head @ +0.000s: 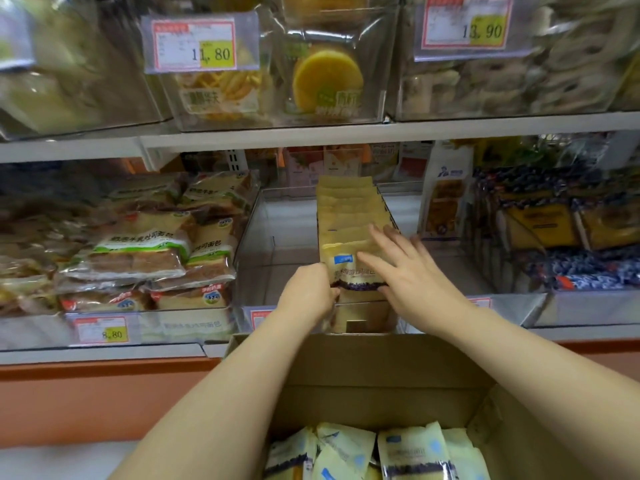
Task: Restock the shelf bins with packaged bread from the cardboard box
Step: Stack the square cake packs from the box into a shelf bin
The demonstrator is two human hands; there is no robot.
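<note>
Bread packet (353,268) upright, fronting the row (346,209) in clear shelf bin (277,237) | left hand (308,292) curled on its left edge, likely steadying | right hand (412,271) flat, fingers spread, pressing its face, probably squaring the row | cardboard box (363,375) below, spare packets (408,448) inside

**Shelf bins behind an open box**

Nearest the viewer is the cardboard box (346,375), with bread packs (408,452) lying in it. Behind it, the middle bin (277,244) holds a row of packs (349,209) along its right side. The left hand (308,292) is at the left edge of the front pack (346,268), and the right hand (412,271) is on its face. The left bin (156,323) and right bin (588,306) flank the middle one, under the upper shelf (346,133).
</note>
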